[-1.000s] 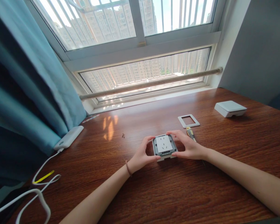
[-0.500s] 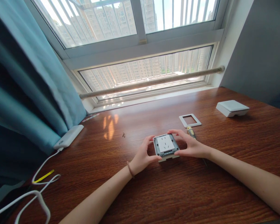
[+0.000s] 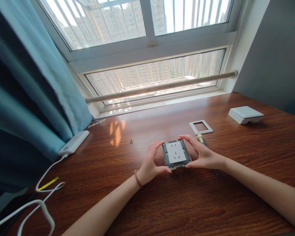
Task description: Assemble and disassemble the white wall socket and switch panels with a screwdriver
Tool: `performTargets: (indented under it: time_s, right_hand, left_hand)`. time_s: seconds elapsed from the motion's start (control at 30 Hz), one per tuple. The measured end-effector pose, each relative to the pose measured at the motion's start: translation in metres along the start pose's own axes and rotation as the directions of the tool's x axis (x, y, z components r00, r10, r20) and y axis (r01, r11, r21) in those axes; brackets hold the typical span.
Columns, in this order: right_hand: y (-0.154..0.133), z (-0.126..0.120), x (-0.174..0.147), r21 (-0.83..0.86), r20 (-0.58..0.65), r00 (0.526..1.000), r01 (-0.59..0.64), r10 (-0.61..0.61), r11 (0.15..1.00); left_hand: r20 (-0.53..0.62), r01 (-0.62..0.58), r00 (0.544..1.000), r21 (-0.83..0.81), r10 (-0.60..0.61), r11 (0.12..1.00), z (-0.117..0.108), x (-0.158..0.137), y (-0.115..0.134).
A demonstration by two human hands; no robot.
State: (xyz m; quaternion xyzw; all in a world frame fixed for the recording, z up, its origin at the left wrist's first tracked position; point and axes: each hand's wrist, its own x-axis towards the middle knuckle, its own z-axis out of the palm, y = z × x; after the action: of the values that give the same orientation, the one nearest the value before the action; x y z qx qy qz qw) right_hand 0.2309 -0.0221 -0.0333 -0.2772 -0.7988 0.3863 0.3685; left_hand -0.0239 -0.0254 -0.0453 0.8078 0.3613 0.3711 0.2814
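A wall socket [image 3: 176, 152] with a white face and a dark grey frame is held between my two hands, its face tilted up toward me. My left hand [image 3: 152, 160] grips its left edge, thumb at the near corner and fingers at the far one. On the opposite edge my right hand [image 3: 201, 154] grips it the same way. A pale base shows a little under the socket's near edge. Just behind my right hand lies a screwdriver [image 3: 201, 139] with a yellow and grey handle, partly covered by that hand.
A white cover frame [image 3: 208, 130] lies beyond the screwdriver. Farther right sits a white box-like switch or socket [image 3: 246, 114]. Small screws [image 3: 131, 141] lie left of my hands. At the far left are a white power bank [image 3: 73, 143], its cable and a blue curtain [image 3: 71, 114].
The socket has tipped so that its face turns more toward me, and less of the pale base shows below it. Both hands keep their hold.
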Motion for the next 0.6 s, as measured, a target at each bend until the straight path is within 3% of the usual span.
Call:
performTargets:
  time_s: [0.1,0.23,0.3,0.4,0.5,0.6]
  right_hand:
    - [-0.005,0.005,0.001,0.195,-0.044,0.999,0.017,-0.009,0.981]
    - [-0.006,0.001,0.007,0.413,-0.120,0.990,-0.021,0.078,0.910]
    - [-0.005,-0.006,0.011,0.512,-0.178,0.972,-0.040,0.152,0.858]
    - [-0.005,-0.015,0.016,0.616,-0.288,0.910,-0.063,0.299,0.786]
    - [-0.006,-0.019,0.019,0.647,-0.374,0.835,-0.077,0.404,0.758]
    - [-0.004,-0.019,0.019,0.657,-0.413,0.798,-0.073,0.439,0.750]
  left_hand:
    - [-0.041,-0.026,0.999,-0.031,0.025,0.999,0.000,-0.001,0.002]
    - [-0.096,-0.026,0.995,-0.036,0.023,0.999,0.003,-0.001,0.006]
    - [-0.111,-0.059,0.991,0.101,0.070,0.993,0.005,-0.003,0.011]
    - [0.012,-0.140,0.989,0.367,0.146,0.920,0.009,-0.009,0.025]
    - [0.128,-0.143,0.988,0.566,0.084,0.812,0.019,-0.013,0.041]
    - [0.179,-0.133,0.984,0.673,0.014,0.727,0.031,-0.009,0.054]
